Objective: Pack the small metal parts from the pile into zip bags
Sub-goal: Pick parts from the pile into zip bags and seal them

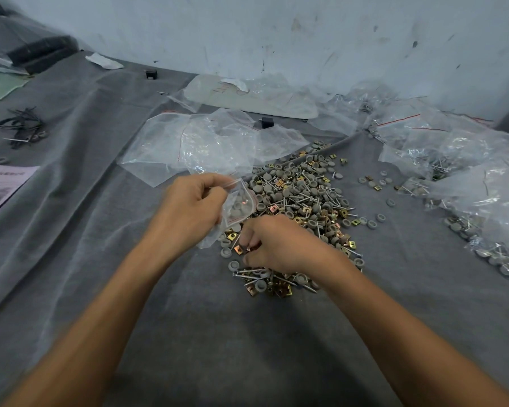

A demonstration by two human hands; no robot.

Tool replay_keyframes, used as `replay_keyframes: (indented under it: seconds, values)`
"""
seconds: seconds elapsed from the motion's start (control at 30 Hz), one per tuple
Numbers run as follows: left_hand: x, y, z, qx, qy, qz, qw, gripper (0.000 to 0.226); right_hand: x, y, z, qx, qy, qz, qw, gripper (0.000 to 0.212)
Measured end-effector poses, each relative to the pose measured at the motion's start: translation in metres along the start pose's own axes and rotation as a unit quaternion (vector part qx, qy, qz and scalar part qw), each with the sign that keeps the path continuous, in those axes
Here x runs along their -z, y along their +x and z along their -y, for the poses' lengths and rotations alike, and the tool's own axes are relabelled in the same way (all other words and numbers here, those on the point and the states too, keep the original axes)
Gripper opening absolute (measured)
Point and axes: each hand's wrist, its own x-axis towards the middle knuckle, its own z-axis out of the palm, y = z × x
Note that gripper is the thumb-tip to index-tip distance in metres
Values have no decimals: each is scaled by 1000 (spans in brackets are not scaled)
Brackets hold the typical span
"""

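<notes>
Grey cloth tabletop (165, 312), parts pile (303, 201) at frame centre. Left hand (188, 210) pinches zip bag (239, 207) by its mouth, left of pile. Right hand (279, 245) pinches brass clip (253, 247) at pile's lower-left edge.

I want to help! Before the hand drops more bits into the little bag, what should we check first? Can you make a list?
1. The left hand holds the small zip bag: ok, its fingers pinch the top edge.
2. The bag's mouth is open wide enough: cannot tell, because the clear plastic is crumpled.
3. The right hand has picked something up: ok, its fingers pinch metal parts at the near edge of the pile.
4. The bag has room: ok, only a few gray caps are inside.
5. The pile has plenty left: ok.
6. More empty bags are close by: ok, they lie behind the pile.
</notes>
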Motion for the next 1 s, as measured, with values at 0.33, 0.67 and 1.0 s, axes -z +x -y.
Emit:
replay_keyframes:
  seconds: [0.33,0.67,1.0]
  values:
    - [0,1,2,3,7,12,1000,33,5,-8,-9,7,-23,2,1000,16]
    - [-2,1,2,4,40,22,999,37,23,-11,-26,24,-24,-42,999,15]
    - [-5,-1,2,-8,27,37,999,38,60,-26,-49,33,401,-117,908,18]
